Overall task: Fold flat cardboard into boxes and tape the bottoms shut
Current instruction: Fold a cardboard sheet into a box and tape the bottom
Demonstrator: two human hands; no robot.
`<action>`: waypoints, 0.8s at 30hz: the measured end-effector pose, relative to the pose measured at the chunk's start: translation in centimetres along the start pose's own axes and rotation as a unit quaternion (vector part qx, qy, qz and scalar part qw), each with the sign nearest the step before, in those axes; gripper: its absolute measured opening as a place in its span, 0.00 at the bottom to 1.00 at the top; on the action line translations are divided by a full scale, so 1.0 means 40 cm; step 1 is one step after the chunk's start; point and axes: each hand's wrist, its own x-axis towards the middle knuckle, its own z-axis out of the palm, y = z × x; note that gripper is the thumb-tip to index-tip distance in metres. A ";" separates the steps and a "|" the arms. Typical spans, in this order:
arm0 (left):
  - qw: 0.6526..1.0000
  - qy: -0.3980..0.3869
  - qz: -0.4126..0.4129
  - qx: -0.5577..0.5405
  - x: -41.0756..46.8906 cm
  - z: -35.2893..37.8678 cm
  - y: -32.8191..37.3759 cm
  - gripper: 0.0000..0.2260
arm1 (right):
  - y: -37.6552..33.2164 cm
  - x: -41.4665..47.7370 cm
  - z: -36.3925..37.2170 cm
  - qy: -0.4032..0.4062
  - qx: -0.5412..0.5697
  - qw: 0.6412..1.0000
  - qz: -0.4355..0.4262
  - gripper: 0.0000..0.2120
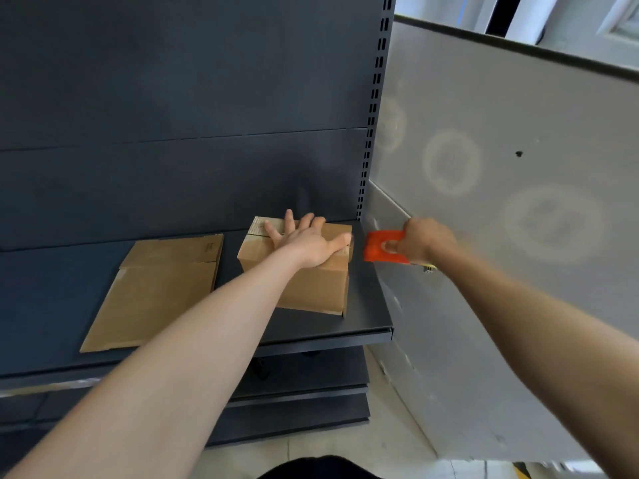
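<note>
1. On the dark shelf (52, 305), over by its right end, sits the folded box (311, 288).
2. Left hand (304, 242) lies flat on top of it, fingers spread, not gripping anything.
3. Right hand (425, 240) is wrapped round an orange tape dispenser (380, 248), just off the box's right edge.
4. A flat cardboard sheet (155, 292) lies on the same shelf, just left of the box.
</note>
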 end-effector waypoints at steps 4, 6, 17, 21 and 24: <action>0.998 0.004 0.032 -0.050 -0.017 -0.004 -0.034 0.23 | -0.024 0.051 0.035 0.017 0.065 0.998 -0.002 0.23; 0.995 0.007 0.034 -0.088 -0.030 -0.011 -0.046 0.21 | -0.062 0.066 0.060 0.012 0.049 0.998 -0.032 0.22; 0.947 0.063 0.014 -0.315 -0.019 -0.005 -0.120 0.18 | -0.165 0.140 0.169 -0.062 0.163 0.983 -0.064 0.14; 0.942 0.075 0.013 -0.328 -0.011 -0.003 -0.129 0.17 | -0.164 0.128 0.121 0.049 0.277 0.960 -0.008 0.13; 0.939 0.093 0.022 -0.331 -0.010 -0.001 -0.132 0.15 | -0.183 0.067 0.067 0.139 0.398 0.905 0.060 0.12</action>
